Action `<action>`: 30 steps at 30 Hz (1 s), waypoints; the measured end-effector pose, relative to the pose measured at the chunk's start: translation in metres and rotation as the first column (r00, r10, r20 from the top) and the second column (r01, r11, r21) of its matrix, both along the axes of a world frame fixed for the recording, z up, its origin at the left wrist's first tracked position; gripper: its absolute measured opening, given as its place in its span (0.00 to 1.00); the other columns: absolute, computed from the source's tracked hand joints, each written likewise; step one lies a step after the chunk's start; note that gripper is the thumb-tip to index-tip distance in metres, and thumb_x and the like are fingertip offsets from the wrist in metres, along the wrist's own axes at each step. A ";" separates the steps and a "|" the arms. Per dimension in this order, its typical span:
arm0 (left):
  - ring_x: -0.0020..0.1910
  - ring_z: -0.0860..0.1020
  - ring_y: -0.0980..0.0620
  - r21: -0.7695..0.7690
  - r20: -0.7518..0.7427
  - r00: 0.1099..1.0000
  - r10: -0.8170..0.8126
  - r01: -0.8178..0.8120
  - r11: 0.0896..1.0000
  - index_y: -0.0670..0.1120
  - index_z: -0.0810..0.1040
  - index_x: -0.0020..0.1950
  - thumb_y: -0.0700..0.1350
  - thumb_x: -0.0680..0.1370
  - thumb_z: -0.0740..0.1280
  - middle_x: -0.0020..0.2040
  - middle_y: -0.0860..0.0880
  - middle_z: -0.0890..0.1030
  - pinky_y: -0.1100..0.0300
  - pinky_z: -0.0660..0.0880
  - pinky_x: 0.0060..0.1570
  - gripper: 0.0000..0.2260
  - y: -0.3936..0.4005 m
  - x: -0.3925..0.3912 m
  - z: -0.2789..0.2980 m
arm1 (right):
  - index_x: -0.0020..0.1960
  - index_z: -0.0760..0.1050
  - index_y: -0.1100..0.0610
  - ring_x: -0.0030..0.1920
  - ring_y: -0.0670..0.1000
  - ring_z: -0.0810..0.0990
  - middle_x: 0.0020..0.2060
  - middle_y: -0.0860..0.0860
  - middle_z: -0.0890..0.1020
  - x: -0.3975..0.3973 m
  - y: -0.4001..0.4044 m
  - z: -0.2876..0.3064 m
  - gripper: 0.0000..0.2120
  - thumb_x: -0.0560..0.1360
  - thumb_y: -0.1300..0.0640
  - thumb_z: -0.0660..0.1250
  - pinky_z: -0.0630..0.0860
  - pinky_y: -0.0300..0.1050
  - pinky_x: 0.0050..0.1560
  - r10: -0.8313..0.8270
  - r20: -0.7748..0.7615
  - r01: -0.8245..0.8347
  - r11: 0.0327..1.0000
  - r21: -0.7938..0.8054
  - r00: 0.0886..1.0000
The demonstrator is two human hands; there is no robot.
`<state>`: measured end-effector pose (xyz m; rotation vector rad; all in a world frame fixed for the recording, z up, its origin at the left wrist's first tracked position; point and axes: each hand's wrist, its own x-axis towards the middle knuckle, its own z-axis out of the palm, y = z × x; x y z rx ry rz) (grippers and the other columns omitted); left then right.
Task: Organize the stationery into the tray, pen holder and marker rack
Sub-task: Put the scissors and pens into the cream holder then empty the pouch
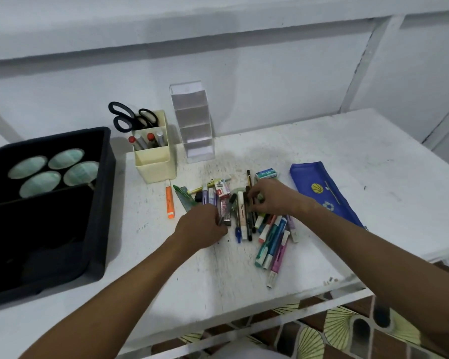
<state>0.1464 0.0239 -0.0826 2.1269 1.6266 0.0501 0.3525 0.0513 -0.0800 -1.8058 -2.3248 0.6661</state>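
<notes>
head view, both hands (202, 226) in stationery pile (246, 218), pen holder (154, 161) beyond

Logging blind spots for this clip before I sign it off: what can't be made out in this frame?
Head view only:
- What the left hand grips: its own fingers cover it.
- What the right hand pinches in the pile: fingers hide it.
- Black tray: near compartment too dark, left edge cut off.
- Staple box print: too small.
- Clear marker rack contents: see-through, unclear.

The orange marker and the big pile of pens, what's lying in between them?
In the head view, a green ruler lies on the white table between the orange marker and the pile of pens; around it the table is bare.
</notes>
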 end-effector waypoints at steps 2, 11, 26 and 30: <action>0.38 0.79 0.49 0.006 0.033 0.999 0.037 -0.037 0.999 0.48 0.72 0.34 0.50 0.74 0.69 0.35 0.49 0.78 0.59 0.73 0.35 0.11 0.001 0.000 0.003 | 0.55 0.80 0.58 0.46 0.52 0.79 0.48 0.55 0.82 -0.003 0.000 0.000 0.14 0.73 0.53 0.69 0.72 0.42 0.44 -0.025 0.016 0.026 1.000 -0.008 1.000; 0.31 0.73 0.57 0.055 0.125 0.986 0.112 -0.120 0.991 0.49 0.73 0.34 0.49 0.76 0.67 0.33 0.52 0.76 0.62 0.68 0.30 0.11 0.009 -0.009 0.017 | 0.64 0.71 0.55 0.64 0.60 0.68 0.61 0.59 0.72 -0.023 0.007 0.002 0.24 0.74 0.41 0.64 0.69 0.56 0.61 -0.072 0.224 0.091 0.993 -0.076 0.972; 0.40 0.76 0.51 0.148 0.178 0.979 0.099 -0.126 0.981 0.43 0.80 0.46 0.49 0.75 0.68 0.41 0.49 0.78 0.52 0.76 0.44 0.09 0.010 -0.014 0.011 | 0.54 0.75 0.60 0.66 0.62 0.66 0.64 0.60 0.72 -0.040 -0.014 0.000 0.25 0.70 0.40 0.65 0.63 0.59 0.65 -0.264 0.365 0.246 0.965 0.094 0.893; 0.36 0.77 0.51 0.151 0.203 0.974 0.101 -0.133 0.980 0.44 0.81 0.41 0.47 0.74 0.67 0.36 0.49 0.79 0.55 0.75 0.38 0.08 0.013 -0.017 0.013 | 0.43 0.74 0.59 0.57 0.59 0.73 0.51 0.58 0.79 -0.043 -0.013 0.002 0.19 0.71 0.41 0.63 0.66 0.54 0.61 -0.379 0.214 0.359 0.925 0.127 0.900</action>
